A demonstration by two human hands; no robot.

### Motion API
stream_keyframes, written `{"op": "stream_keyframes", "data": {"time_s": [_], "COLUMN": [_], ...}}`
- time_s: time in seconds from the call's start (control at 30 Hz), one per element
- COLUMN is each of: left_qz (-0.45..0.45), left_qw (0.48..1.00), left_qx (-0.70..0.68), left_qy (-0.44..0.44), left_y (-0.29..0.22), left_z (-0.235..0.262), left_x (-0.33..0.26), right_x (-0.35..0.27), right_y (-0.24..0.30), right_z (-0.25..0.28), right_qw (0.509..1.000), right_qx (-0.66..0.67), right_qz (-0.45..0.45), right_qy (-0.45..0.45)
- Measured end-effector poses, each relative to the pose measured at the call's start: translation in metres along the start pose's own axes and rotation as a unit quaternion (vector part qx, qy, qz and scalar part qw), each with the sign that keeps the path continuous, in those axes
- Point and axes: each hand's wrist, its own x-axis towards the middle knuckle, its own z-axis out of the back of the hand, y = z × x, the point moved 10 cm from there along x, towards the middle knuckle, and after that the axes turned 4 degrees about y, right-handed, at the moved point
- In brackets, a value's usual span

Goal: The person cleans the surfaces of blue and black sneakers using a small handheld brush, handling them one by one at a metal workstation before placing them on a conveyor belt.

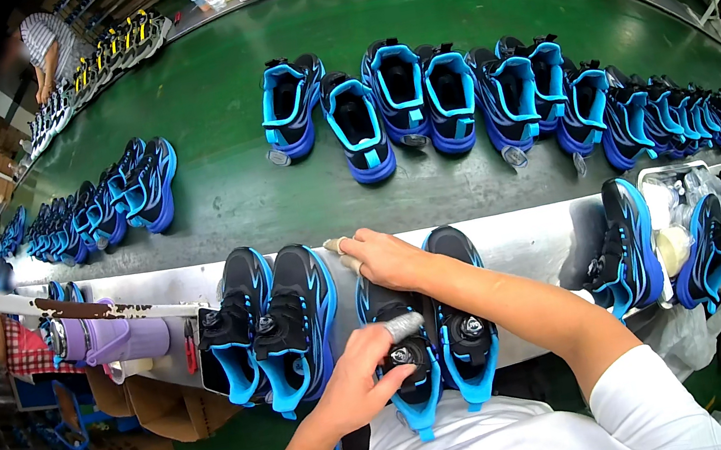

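A pair of black sneakers with bright blue linings and blue soles stands at the bench edge against my white shirt, toes pointing away. My left hand has thumb and index finger around the round lacing dial on the left sneaker of this pair; grey tape wraps that finger. Across the toe of the same sneaker lies my right hand, its fingers curled over the front, a pale cover on a fingertip. The right sneaker sits under my right forearm. Another pair stands to the left.
A green conveyor belt carries rows of similar sneakers. On the metal ledge are more sneakers and a plastic tray at right; a purple jug and red-handled tool at left. A rusty bar juts in. A person works far left.
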Motion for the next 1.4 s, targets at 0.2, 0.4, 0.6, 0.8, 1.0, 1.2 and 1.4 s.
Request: {"op": "stream_keyframes", "data": {"time_s": [0.2, 0.4, 0.6, 0.8, 1.0, 1.2, 1.4], "left_qz": [0.115, 0.046, 0.038, -0.091, 0.261, 0.31, 0.264], "left_qw": [0.992, 0.985, 0.997, 0.978, 0.925, 0.732, 0.727], "left_qx": [-0.037, -0.067, 0.024, 0.025, -0.251, -0.594, -0.614], "left_qy": [-0.035, 0.154, -0.064, 0.184, -0.116, -0.118, -0.159], "left_y": [0.028, 0.023, 0.02, 0.008, 0.052, 0.056, 0.055], "left_z": [0.004, -0.011, 0.005, -0.031, -0.002, -0.074, -0.077], "left_x": [-0.011, -0.002, -0.013, 0.002, -0.087, -0.086, -0.083], "right_x": [0.0, 0.001, 0.002, -0.003, -0.049, -0.112, -0.126], "right_y": [0.002, 0.003, 0.002, 0.004, 0.051, 0.096, 0.094], "right_z": [-0.002, 0.001, 0.005, 0.008, 0.067, 0.015, 0.015], "right_qw": [0.999, 1.0, 1.0, 0.999, 0.993, 0.962, 0.996], "right_qx": [-0.012, 0.004, 0.013, 0.01, -0.005, 0.074, -0.043], "right_qz": [0.026, 0.015, 0.016, 0.015, 0.092, 0.141, 0.052], "right_qy": [-0.015, -0.003, -0.017, -0.035, -0.069, 0.223, 0.065]}}
